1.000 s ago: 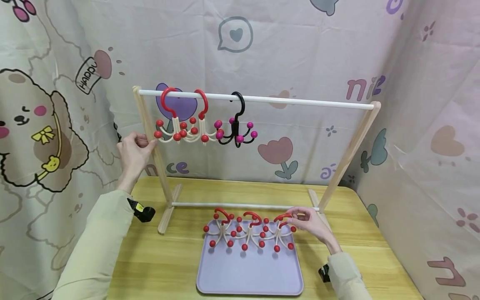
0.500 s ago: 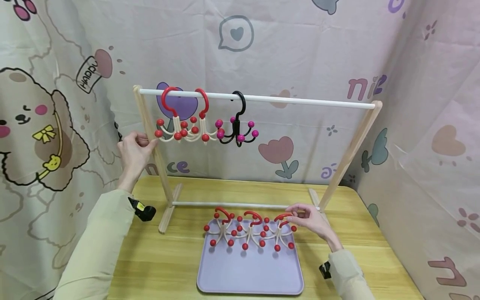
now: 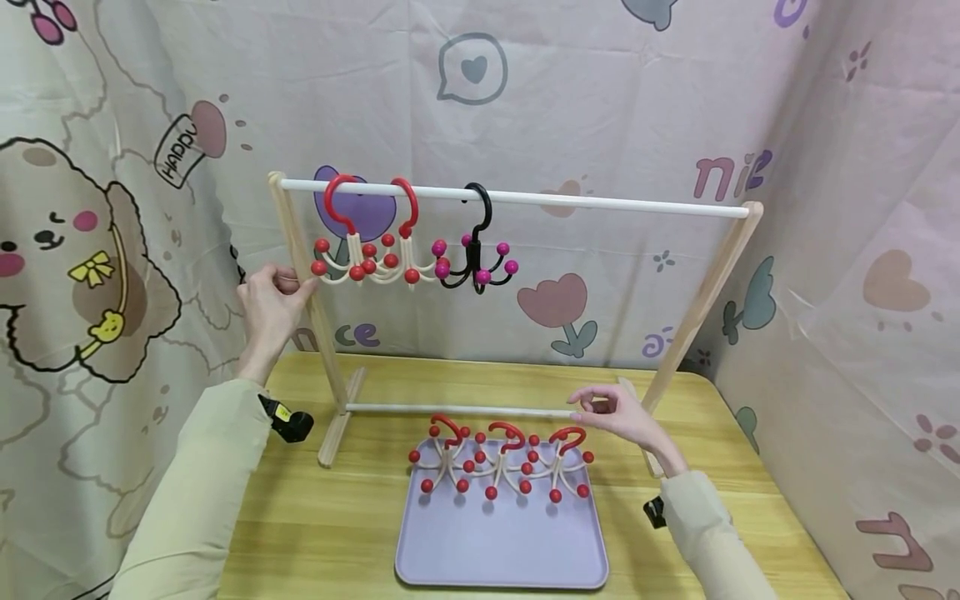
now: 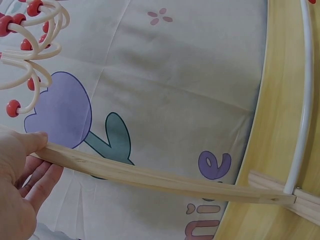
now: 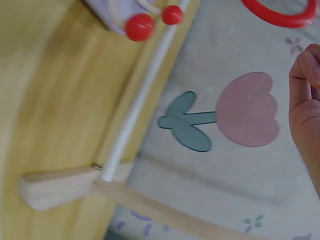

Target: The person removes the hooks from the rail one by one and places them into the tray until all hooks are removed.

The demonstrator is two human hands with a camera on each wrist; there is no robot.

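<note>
My left hand [image 3: 288, 287] grips the left post [image 3: 302, 267] of a wooden rack, thumb in front and fingers behind; the left wrist view shows that hand [image 4: 22, 170] on the post [image 4: 150, 176]. On the rack's white top rail [image 3: 600, 202] hang two red-and-cream multi-arm hooks [image 3: 367, 246] and one black hook [image 3: 476, 250] with magenta balls. Three more red-and-cream hooks [image 3: 504, 462] lie in a row on a lilac tray [image 3: 502, 554]. My right hand [image 3: 592, 410] hovers just above and behind the rightmost tray hook [image 3: 567, 458], fingers loosely curled, holding nothing.
The rack stands on a yellow wooden table [image 3: 337, 517], with a low white rail [image 3: 450, 410] between its feet. Printed cloth walls close in the back and both sides. In the right wrist view, the low rail [image 5: 142, 95] and a rack foot [image 5: 55, 189] appear.
My right hand has let go of the rightmost tray hook's red top and lifted up and back toward the low rail. The hook stays on the tray. The left hand has not moved.
</note>
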